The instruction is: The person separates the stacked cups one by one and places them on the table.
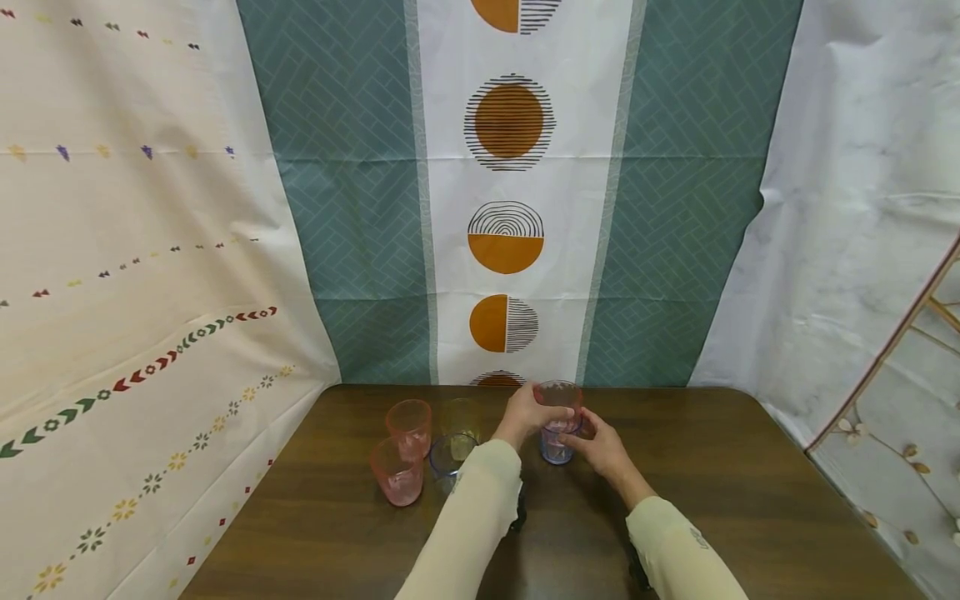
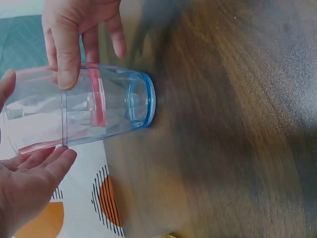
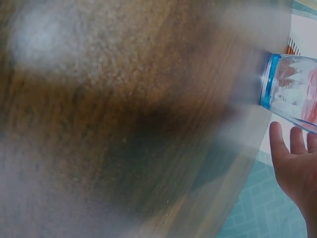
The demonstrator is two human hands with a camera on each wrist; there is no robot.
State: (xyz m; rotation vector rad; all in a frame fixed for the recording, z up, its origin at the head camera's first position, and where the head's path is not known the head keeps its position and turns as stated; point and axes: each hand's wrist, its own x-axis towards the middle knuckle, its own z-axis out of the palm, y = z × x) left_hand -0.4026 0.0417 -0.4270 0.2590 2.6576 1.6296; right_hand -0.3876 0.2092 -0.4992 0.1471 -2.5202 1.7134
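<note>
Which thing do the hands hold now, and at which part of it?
The left hand grips the pink cup by its upper rim; it sits nested in the blue cup. The right hand is open beside the blue cup.

table [image 3: 99, 124] blurred in right wrist view, blue cup [image 3: 292, 89] cut off
</note>
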